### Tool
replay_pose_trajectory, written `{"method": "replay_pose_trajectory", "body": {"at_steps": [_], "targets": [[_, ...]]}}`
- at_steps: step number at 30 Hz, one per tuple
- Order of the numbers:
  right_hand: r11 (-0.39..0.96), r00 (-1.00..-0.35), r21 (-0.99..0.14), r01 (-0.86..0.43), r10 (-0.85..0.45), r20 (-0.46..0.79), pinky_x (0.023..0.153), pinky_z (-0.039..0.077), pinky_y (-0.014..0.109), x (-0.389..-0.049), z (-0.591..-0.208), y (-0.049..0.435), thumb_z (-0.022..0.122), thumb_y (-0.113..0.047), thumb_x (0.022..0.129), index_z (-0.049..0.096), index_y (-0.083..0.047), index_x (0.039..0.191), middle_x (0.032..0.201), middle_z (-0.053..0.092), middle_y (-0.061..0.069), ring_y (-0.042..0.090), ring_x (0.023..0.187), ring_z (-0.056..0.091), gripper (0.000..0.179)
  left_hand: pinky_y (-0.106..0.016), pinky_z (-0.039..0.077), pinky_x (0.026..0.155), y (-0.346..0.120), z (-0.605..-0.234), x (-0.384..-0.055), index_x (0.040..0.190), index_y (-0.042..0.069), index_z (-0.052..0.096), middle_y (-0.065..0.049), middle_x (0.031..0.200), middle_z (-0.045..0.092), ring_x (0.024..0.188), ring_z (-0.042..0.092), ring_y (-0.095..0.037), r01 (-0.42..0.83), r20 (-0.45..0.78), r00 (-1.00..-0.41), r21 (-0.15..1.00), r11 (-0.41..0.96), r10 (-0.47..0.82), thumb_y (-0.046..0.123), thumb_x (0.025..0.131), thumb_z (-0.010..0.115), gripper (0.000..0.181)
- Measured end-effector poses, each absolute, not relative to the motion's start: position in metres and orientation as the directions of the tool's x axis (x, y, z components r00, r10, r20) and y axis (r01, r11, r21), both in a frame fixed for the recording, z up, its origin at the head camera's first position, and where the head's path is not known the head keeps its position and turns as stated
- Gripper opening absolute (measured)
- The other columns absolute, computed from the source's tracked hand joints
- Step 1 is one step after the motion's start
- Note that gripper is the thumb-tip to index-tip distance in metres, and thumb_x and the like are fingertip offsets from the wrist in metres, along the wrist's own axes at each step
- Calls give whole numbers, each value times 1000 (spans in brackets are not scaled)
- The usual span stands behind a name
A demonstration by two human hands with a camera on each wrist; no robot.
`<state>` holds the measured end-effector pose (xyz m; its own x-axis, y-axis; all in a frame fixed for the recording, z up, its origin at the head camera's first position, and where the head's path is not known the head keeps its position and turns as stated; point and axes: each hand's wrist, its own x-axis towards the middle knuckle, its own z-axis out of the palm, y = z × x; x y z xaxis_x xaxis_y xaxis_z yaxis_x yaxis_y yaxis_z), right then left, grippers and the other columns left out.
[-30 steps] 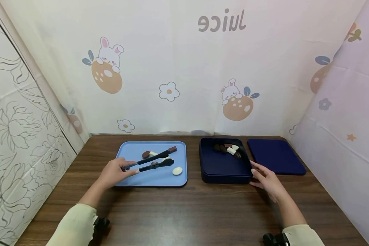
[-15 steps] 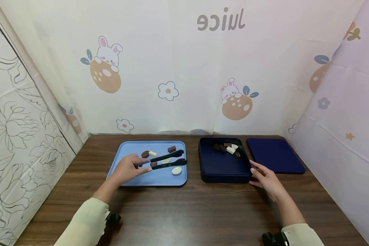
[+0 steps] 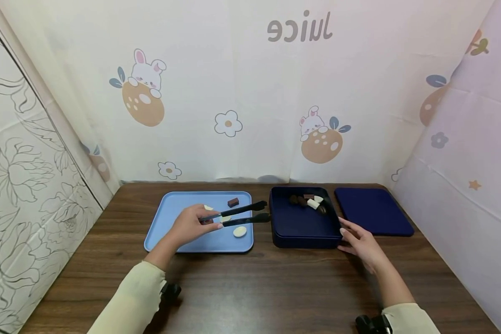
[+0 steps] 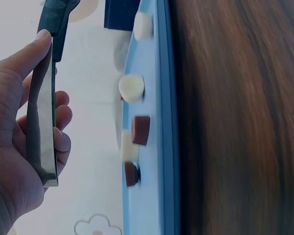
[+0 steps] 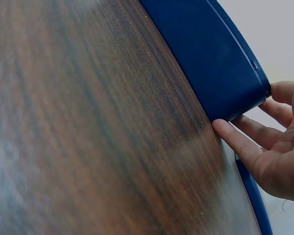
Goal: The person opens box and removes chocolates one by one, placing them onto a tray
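Note:
My left hand (image 3: 194, 225) grips a pair of black-tipped tongs (image 3: 250, 208) by their metal handle. Their two tips stand apart with nothing seen between them, overlapping the left wall of a navy box (image 3: 302, 242) in the head view. Below the tongs, the light blue tray (image 3: 158, 227) bears several chocolates, among them a white oval one (image 3: 240, 231) and a brown block (image 3: 233, 202). Brown and white chocolates (image 3: 313, 203) lie together at the back right inside the box. My right hand (image 3: 361, 243) touches the box's right front corner, its fingertips (image 5: 223, 128) spread against it.
A flat navy lid (image 3: 373, 211) lies on the wooden table (image 3: 267, 287) just right of the box. Behind the table hangs a printed curtain (image 3: 192, 93), close to the tray and box. A narrow strip of table separates the tray from the box.
My left hand has moved right across the tray, bringing the spread tong tips from above the chocolates to the box's left wall. The right hand stays at the box corner.

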<state>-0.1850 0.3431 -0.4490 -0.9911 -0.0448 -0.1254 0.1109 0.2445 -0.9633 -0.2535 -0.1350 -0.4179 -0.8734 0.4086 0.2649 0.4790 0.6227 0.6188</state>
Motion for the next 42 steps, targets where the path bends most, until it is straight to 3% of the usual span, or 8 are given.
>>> {"method": "replay_pose_trajectory", "body": {"at_steps": [6, 20, 27, 31, 37, 42], "targets": [[238, -990, -964, 117, -49, -132, 89, 52, 40, -185, -449, 344, 46, -28, 105, 18, -6, 156, 152, 20, 31, 42, 130, 31, 62, -29, 39, 53, -116, -414, -255, 111, 16, 77, 6, 69, 49, 63, 45, -12, 508, 280, -858, 585, 633, 429, 42, 81, 79, 40], [235, -990, -965, 117, -50, -133, 89, 51, 39, -185, -448, 342, 46, -28, 105, 18, -6, 156, 154, 16, 31, 43, 131, 30, 62, -26, 42, 54, -72, -408, -262, 117, 21, 74, 7, 81, 57, 66, 50, -8, 561, 243, -825, 461, 687, 511, 47, 87, 71, 39], [234, -990, -965, 120, -46, -135, 90, 51, 39, -185, -449, 343, 45, -27, 106, 18, -7, 156, 155, 15, 30, 42, 132, 30, 61, -26, 36, 51, -52, -409, -270, 121, 22, 72, 4, 82, 58, 61, 45, -10, 591, 253, -806, 399, 702, 535, 51, 89, 67, 43], [242, -990, -963, 120, -41, -134, 89, 52, 39, -185, -449, 343, 45, -27, 106, 19, -7, 156, 154, 17, 30, 40, 129, 34, 61, -26, 32, 47, -39, -406, -273, 122, 24, 71, 6, 76, 53, 59, 42, -11, 572, 234, -820, 355, 739, 522, 53, 89, 65, 44], [237, -990, -964, 121, -38, -134, 90, 51, 39, -185, -449, 343, 45, -27, 106, 19, -6, 156, 154, 18, 29, 40, 129, 34, 60, -25, 35, 44, -18, -403, -277, 124, 26, 70, 1, 90, 64, 62, 48, -8, 510, 199, -860, 301, 806, 470, 54, 89, 64, 45], [229, -990, -966, 123, -40, -136, 90, 51, 40, -184, -449, 343, 45, -27, 106, 19, -6, 156, 155, 14, 29, 44, 133, 29, 61, -27, 34, 43, -5, -404, -282, 125, 30, 69, 3, 89, 61, 60, 47, -10, 448, 163, -893, 261, 855, 418, 58, 88, 63, 46]]}}
